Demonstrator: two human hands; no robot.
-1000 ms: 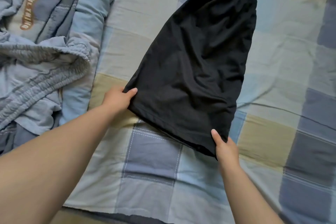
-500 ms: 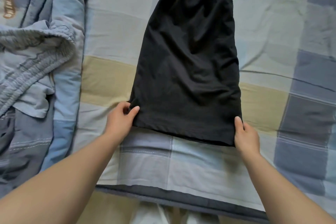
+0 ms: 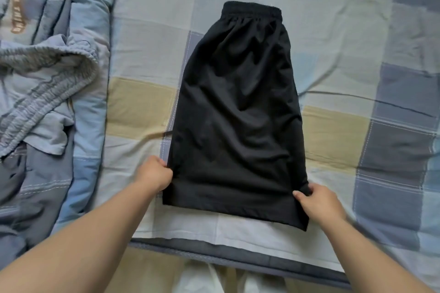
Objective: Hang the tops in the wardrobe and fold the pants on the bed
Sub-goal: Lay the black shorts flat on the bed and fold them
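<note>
My left grip [image 3: 154, 175] and right grip [image 3: 317, 202] each pinch a hem corner of the black shorts [image 3: 235, 114], which lie flat on the checked bed [image 3: 142, 50], waistband farthest. Grey pants [image 3: 40, 78] lie crumpled far left.

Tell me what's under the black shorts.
The black shorts lie flat on the checked bedsheet, which shows all around them. Both hands grip the hem corners; the fingers tucked beneath and the sheet directly below are hidden.
</note>
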